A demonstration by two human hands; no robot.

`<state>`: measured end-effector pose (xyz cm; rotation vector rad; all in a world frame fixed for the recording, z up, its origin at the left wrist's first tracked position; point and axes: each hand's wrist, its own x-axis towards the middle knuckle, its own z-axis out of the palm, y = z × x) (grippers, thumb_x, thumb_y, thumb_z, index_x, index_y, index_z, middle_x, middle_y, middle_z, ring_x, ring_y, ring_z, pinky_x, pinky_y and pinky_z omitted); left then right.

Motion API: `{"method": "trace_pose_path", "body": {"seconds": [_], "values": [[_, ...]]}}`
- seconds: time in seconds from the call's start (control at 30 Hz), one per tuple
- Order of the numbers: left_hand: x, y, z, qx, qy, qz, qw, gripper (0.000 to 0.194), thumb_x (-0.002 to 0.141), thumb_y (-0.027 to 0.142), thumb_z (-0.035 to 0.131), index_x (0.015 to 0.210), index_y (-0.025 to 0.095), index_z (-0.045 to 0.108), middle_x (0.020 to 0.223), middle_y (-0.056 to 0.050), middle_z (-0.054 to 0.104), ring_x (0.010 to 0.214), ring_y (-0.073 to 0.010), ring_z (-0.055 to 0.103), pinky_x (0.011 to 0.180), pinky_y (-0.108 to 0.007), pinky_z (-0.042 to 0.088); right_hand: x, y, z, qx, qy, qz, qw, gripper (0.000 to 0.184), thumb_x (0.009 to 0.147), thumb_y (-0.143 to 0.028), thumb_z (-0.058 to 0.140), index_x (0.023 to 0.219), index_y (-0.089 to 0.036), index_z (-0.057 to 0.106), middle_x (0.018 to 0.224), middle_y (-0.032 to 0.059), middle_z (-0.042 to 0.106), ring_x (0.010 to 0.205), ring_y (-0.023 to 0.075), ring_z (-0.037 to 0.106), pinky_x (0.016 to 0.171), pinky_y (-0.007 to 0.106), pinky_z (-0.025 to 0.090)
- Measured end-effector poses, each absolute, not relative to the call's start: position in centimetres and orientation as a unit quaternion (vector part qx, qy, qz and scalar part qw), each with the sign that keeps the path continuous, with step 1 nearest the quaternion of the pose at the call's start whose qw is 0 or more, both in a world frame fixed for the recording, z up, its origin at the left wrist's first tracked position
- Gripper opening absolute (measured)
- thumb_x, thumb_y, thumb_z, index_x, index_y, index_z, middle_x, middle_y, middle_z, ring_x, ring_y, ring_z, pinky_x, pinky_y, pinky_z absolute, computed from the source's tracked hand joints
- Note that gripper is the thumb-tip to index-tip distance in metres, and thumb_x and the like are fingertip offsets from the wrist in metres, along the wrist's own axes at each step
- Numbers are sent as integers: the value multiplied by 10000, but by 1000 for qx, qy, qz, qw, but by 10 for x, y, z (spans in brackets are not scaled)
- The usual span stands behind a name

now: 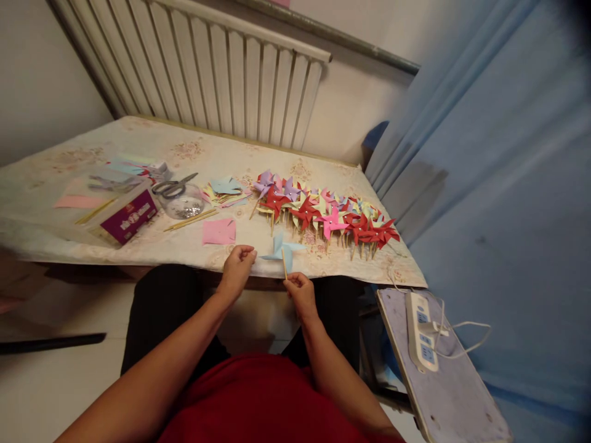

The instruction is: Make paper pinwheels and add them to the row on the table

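- In our right hand (pixel 302 295) we hold the stick (pixel 285 268) of a light blue pinwheel (pixel 278 247), pinched low between thumb and fingers; the blades sit by the near edge of the tablecloth (pixel 178 248), in front of us.
- Our left hand (pixel 239 267) is beside the blades, thumb and fingertips close together; we can't tell at this size whether they hold something small.
- We do well to keep the pinch light and low, steadying the stick without bending the folded paper.
- Any touch from the left is best at the hub, clear of the blade tips.
- Far right, the standing pinwheels (pixel 306 213) crowd close, so we avoid sweeping that way.
- To the left, a pink paper square (pixel 218 232) lies near our knuckles; bare cloth separates it from the blades.
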<state>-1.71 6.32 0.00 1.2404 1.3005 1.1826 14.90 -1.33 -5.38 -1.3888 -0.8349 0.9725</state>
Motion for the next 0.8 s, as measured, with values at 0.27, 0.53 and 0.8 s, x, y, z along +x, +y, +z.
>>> {"method": "trace_pose_path", "body": {"seconds": [0.27,0.53,0.8], "values": [[-22,68,17,562,500,476,456,427,654,353,651,1020,146,573,858,-28,572,781,-151,545,757,-301,441,148,-15,-56,-584,-388,422,575,142,653,-274,665,728,-167,609,473,-75,480,401,79,396,414,201,315],[-19,71,17,564,514,442,471,440,621,335,677,1000,133,580,892,-57,593,806,-169,567,781,-326,458,147,-16,-56,-585,-400,420,567,139,657,-275,661,738,-172,614,486,-72,478,415,84,400,425,204,320],[-15,74,11,555,502,418,515,483,576,338,721,989,133,579,864,-48,600,780,-162,565,753,-313,454,145,-18,-48,-591,-410,419,554,137,657,-285,651,724,-172,612,463,-80,447,416,87,386,438,212,311]]}}
